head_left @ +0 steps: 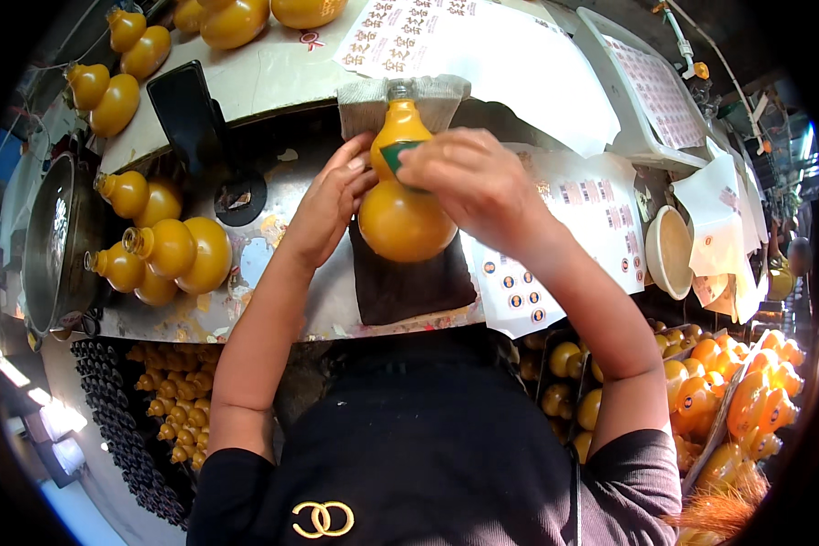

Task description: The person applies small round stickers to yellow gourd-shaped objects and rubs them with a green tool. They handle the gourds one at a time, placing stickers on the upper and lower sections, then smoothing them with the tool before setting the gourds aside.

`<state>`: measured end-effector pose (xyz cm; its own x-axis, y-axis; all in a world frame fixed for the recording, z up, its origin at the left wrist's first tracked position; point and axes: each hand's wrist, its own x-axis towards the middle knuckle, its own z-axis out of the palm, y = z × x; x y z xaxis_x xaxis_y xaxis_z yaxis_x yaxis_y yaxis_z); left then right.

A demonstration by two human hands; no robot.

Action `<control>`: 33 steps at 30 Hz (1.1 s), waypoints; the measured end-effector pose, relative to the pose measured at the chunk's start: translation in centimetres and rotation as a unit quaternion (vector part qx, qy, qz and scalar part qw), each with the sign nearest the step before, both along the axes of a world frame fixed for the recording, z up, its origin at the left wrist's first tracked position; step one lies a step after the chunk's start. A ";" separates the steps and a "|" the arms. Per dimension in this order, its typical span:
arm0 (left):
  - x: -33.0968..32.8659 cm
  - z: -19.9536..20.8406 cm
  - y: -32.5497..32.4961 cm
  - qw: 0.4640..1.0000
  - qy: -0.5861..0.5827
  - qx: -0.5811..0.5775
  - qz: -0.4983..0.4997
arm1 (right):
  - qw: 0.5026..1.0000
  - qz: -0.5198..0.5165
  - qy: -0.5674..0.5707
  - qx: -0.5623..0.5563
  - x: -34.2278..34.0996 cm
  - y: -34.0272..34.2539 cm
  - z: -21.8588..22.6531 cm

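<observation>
A glossy yellow-brown gourd-shaped bottle [408, 223] lies on a dark cloth [400, 296], its clear neck resting on a pale, ribbed cloth pad [444, 98]. My left hand [335, 196] grips the left side of the upper bulb, fingers curled against it. From the right, my right hand [473, 182] holds a flat green scraper [394, 155] against the bottle's upper bulb, just above the waist. Part of the scraper is hidden beneath my fingers. Sticker sheets [519, 296] with small round and oblong labels lie beside the bottle.
More gourd bottles [168, 247] stand at left near a phone on a stand [187, 109] and a large metal pan [50, 246]. A pale bowl [669, 253] and a white tray [601, 55] are at right. Crates of gourd bottles [701, 378] sit below the table.
</observation>
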<state>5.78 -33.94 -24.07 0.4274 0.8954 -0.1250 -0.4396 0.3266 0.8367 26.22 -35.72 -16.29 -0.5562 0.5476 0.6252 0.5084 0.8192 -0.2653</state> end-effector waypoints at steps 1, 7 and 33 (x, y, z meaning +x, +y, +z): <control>-0.1 0.0 -0.1 1.000 0.016 0.001 0.001 | 1.000 -0.003 -0.014 0.001 0.0 -0.7 -0.2; 1.3 1.9 1.1 0.996 0.087 0.011 -0.001 | 0.996 0.013 -0.006 -0.084 0.2 -1.8 -0.3; 4.1 3.1 1.9 0.968 0.249 0.035 0.009 | 0.587 -0.178 0.647 -0.454 15.2 -9.3 -6.0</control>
<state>9.90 -32.06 -20.97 0.3132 0.9161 -0.2504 0.0190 0.2576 0.9661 41.45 -45.06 -22.24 0.3130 0.9187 -0.2407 -0.5032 -0.0545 -0.8625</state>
